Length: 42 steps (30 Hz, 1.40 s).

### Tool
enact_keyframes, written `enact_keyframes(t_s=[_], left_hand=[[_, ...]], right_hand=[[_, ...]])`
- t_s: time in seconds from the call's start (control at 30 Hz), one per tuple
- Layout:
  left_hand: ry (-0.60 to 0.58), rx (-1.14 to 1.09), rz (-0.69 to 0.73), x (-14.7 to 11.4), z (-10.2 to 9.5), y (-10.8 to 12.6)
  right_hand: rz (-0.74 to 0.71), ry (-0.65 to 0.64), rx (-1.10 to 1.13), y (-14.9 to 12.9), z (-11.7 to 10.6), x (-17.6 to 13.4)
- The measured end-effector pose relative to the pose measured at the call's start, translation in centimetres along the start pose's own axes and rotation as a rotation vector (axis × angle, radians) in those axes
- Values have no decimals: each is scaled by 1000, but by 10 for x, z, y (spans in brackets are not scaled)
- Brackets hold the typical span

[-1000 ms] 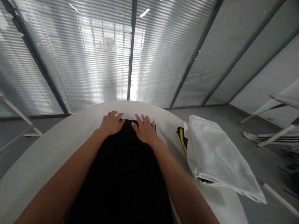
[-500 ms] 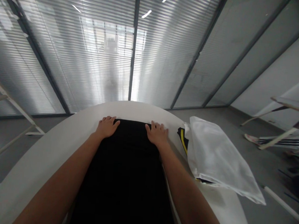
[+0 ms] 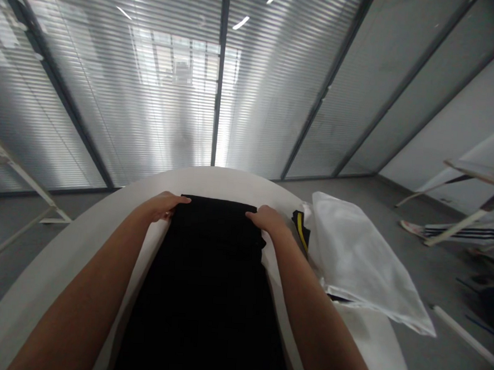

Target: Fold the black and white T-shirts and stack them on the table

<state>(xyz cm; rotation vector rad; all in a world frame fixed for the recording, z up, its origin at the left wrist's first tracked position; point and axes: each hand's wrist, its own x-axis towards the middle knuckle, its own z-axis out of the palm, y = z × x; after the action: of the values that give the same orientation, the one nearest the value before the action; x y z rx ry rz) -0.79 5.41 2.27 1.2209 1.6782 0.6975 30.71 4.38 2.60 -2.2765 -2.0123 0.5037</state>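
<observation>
A long black piece of folded cloth (image 3: 210, 283), probably a garment, stretches from the table's far part toward me. Its exact kind cannot be made out. My left hand (image 3: 162, 206) pinches its far left corner, thumb on top and fingers curled beneath the edge. At the far right corner, my right hand (image 3: 269, 218) grips the cloth the same way, its fingers mostly hidden. Just below that hand the cloth's right side is bunched and wavy.
The white round table (image 3: 214, 177) carries a white translucent bag (image 3: 359, 259) on the right, overhanging the edge. A black strip with a yellow stripe (image 3: 301, 227) pokes out beside it. Glass partitions with blinds (image 3: 163, 107) stand beyond. A person's striped trouser leg (image 3: 465, 234) shows far right.
Both hands lay flat on the cloth's far corners before. Now their fingers have closed round those corners, and the far edge is slightly raised, with its right side rumpled.
</observation>
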Motion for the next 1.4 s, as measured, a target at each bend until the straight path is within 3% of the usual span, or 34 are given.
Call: enact_keyframes(t_s=[0.1,0.2,0.27,0.53,0.83,1.0,1.2,1.4], left_hand=[[-70,-54,-79,-1,-1,0],[-169,-112,-34,-5,-5,1],[-224,-146,19,-7,-8,2],[-79,-219,127,-14,-15,10],[-159,-305,275,-38,-31,29],[-166,-341,463,-30,-28,22],[-121,-442,532,-19,-22,15],[-83,-568,609,-24,-24,19]], right_hand=[[-14,-50,44,5,0,1],[-46,-113,194,6,0,1],[-61,-80,275,5,1,2],[-63,-25,685,5,-5,-2],[-120,-43,963,-7,-35,-30],[-163,-39,1086,-5,-28,-18],[-118,22,1249,-1,-25,-6],[-277,72,1396,2,-24,-3]])
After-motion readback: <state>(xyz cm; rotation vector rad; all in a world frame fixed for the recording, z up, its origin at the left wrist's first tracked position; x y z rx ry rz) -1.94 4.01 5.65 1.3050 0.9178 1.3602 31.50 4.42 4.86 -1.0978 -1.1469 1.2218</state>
